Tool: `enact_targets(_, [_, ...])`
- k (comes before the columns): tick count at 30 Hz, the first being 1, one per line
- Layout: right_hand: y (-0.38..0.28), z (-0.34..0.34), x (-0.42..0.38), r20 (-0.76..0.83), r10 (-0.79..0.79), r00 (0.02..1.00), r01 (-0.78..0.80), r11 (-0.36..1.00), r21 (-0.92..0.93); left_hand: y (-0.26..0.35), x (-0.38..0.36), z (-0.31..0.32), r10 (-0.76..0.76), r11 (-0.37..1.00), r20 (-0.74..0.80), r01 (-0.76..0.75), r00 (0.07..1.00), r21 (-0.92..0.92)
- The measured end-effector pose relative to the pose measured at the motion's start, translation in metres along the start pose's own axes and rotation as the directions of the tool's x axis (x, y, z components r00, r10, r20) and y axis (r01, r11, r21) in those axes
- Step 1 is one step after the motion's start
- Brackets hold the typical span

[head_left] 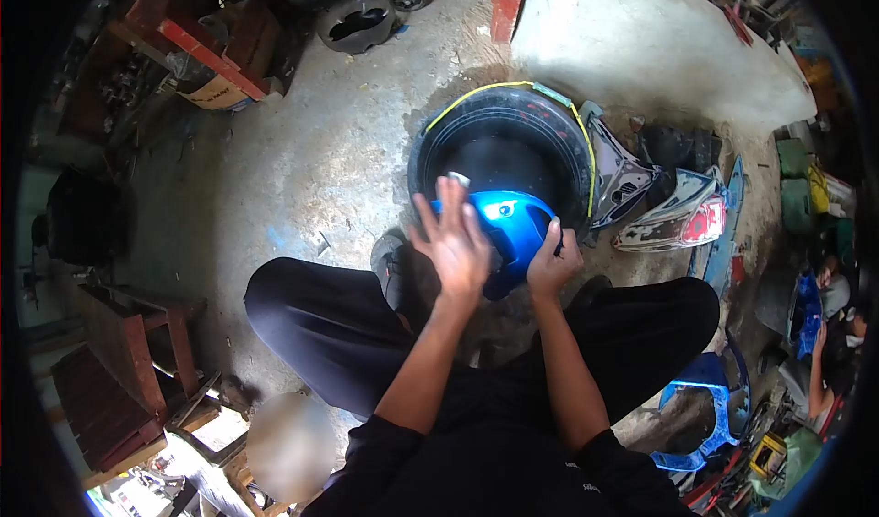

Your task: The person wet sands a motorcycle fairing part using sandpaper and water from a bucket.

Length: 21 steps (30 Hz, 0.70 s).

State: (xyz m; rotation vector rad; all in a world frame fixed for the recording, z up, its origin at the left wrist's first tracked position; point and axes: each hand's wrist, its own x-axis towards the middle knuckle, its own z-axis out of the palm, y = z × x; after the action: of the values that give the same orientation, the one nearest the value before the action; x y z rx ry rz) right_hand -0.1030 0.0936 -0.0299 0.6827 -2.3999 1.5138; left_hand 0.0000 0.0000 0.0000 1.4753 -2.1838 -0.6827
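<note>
A glossy blue curved plastic panel (520,228), like a motorcycle body part, lies tilted over the near rim of a round black tub (423,151). My right hand (557,259) grips the panel's right edge, thumb on top. Over the panel's left side is my left hand (453,250), slightly blurred, its fingers stretched out and apart. A small whitish piece (460,180) shows at its fingertips. The panel's left part is hidden behind this hand. Dark liquid appears inside the tub, and a yellow strip (591,151) runs along its rim.
Right of the tub lie a grey-and-black panel (624,174) and a worn white piece with a red light (682,219). A blue frame (710,430) rests by my right knee. Another person (819,380) holds a blue part at far right. A wooden bench (137,361) stands left.
</note>
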Motion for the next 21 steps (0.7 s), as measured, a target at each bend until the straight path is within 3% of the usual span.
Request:
enact_targets(1, [-0.004,0.002,0.0,0.0,-0.009,1.0,0.009,1.0,0.012,0.001,0.009,-0.008,-0.071,0.997,-0.012,0.071,0.997,0.033])
enact_targets(2, [-0.01,0.006,0.001,-0.002,-0.018,1.0,0.018,0.999,0.031,0.0,0.011,-0.007,-0.012,0.998,-0.044,0.014,0.999,0.054])
enact_targets(3, [0.004,0.0,0.01,-0.01,-0.042,0.999,0.042,0.999,0.024,0.017,-0.001,0.011,0.107,0.992,-0.077,-0.112,0.991,-0.066])
enact_targets(5, [0.004,0.003,0.007,0.019,-0.023,1.0,0.021,0.996,0.083,0.031,-0.016,0.005,0.319,0.947,0.016,-0.317,0.948,-0.055])
enact_targets(7, [-0.007,-0.003,0.013,0.051,0.031,0.998,-0.037,0.992,0.12,0.04,-0.015,-0.003,0.385,0.921,0.086,-0.376,0.919,-0.105])
enact_targets(10, [-0.043,-0.018,0.035,0.174,-0.161,0.971,0.121,0.968,0.222,0.042,0.013,-0.027,0.288,0.939,0.066,-0.268,0.955,-0.214])
enact_targets(11, [-0.052,-0.019,0.045,0.232,-0.172,0.957,0.11,0.96,0.259,0.045,0.023,-0.041,0.266,0.932,0.082,-0.235,0.96,-0.275])
enact_targets(13, [-0.074,-0.018,0.066,0.255,-0.171,0.952,0.084,0.944,0.319,0.06,0.043,-0.07,0.376,0.894,0.006,-0.361,0.927,-0.267])
enact_targets(16, [-0.108,-0.028,0.105,0.45,-0.1,0.887,-0.098,0.913,0.397,0.08,0.08,-0.103,0.543,0.792,-0.03,-0.524,0.839,-0.314])
enact_targets(19, [-0.122,-0.034,0.128,0.487,-0.213,0.847,-0.037,0.89,0.455,0.098,0.107,-0.122,0.594,0.762,0.052,-0.541,0.802,-0.355])
enact_targets(20, [-0.126,-0.037,0.133,0.445,-0.303,0.843,0.096,0.898,0.43,0.098,0.112,-0.121,0.604,0.754,0.038,-0.555,0.796,-0.353])
enact_targets(21, [-0.12,-0.036,0.134,0.433,-0.313,0.845,0.108,0.894,0.434,0.093,0.113,-0.114,0.6,0.763,0.042,-0.556,0.799,-0.329])
